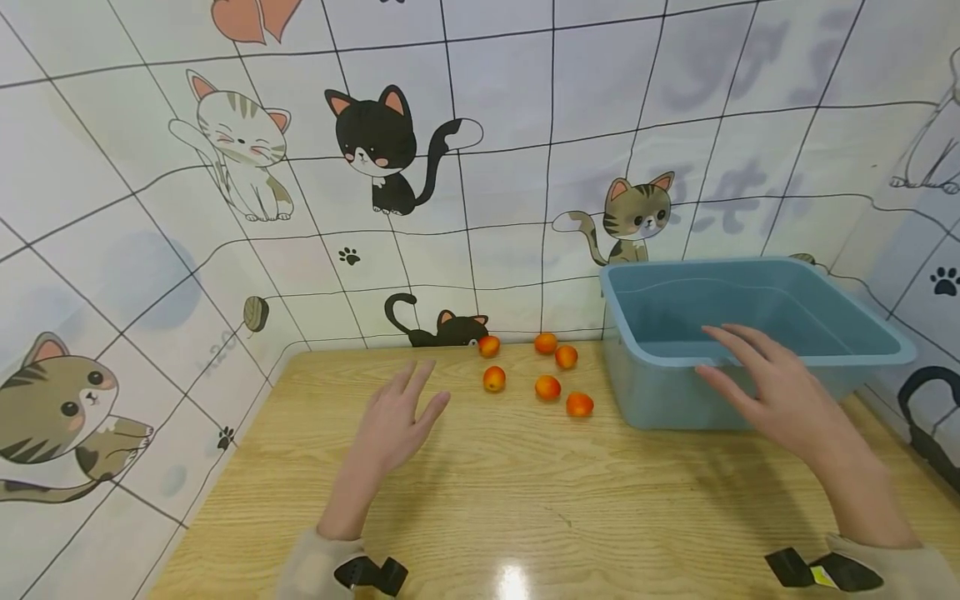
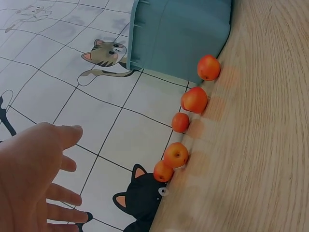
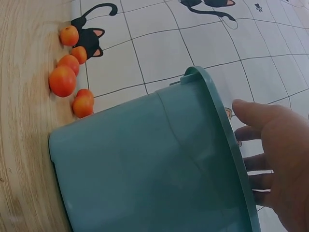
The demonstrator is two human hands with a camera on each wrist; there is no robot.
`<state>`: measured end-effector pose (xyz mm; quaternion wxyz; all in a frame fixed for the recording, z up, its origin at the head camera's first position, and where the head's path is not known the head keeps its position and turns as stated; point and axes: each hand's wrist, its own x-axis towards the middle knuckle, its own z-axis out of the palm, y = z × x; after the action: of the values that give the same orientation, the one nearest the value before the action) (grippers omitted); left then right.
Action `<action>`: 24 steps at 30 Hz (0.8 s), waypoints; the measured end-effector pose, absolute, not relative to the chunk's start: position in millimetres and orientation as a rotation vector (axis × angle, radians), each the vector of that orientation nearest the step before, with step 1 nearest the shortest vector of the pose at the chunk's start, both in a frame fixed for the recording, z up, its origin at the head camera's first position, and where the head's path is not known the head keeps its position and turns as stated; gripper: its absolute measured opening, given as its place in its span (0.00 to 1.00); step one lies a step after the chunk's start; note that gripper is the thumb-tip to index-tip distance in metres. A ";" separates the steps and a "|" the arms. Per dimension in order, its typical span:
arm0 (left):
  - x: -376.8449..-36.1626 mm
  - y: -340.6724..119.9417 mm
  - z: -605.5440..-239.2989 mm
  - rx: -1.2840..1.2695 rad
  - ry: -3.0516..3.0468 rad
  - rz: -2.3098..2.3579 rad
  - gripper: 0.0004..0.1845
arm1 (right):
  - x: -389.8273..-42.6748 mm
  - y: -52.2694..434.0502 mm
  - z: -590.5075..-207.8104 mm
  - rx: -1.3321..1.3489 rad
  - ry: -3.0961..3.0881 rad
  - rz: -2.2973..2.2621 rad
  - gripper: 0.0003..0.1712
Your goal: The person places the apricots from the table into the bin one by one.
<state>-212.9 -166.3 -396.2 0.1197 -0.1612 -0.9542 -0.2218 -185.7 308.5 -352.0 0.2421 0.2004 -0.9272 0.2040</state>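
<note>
Orange fruits [image 1: 547, 387] lie just beyond the spread left hand [image 1: 395, 420]; the spread right hand [image 1: 772, 392] hovers over the blue tub [image 1: 885, 333].

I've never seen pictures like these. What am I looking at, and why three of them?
No machine here: a person wears three cameras. One on the head looks down at both hands; one on each wrist looks along that hand. A wooden table by a cat-patterned wall carries six small orange fruits and a blue tub. The left hand hovers open near the fruits. The right hand is spread open at the tub's near rim. Neither hand holds anything.
</note>
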 end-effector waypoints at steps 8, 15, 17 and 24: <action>-220.6 -157.1 -405.5 -0.475 -2.781 -0.704 0.33 | -188.0 309.3 -359.1 0.625 -2.416 0.584 0.26; -226.3 -149.3 -412.9 -0.497 -2.752 -0.732 0.33 | -188.0 310.4 -364.2 0.591 -2.401 0.608 0.24; -227.7 -146.8 -414.8 -0.501 -2.750 -0.734 0.33 | -187.9 310.5 -365.3 0.592 -2.388 0.613 0.22; -232.7 -138.0 -420.6 -0.491 -2.754 -0.790 0.35 | -191.3 312.4 -369.5 0.621 -2.326 0.586 0.19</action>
<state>-232.7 -138.0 -420.6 0.1173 -0.1679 -0.9409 -0.2699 -191.3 312.4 -369.5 0.3257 0.2370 -0.8876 0.2234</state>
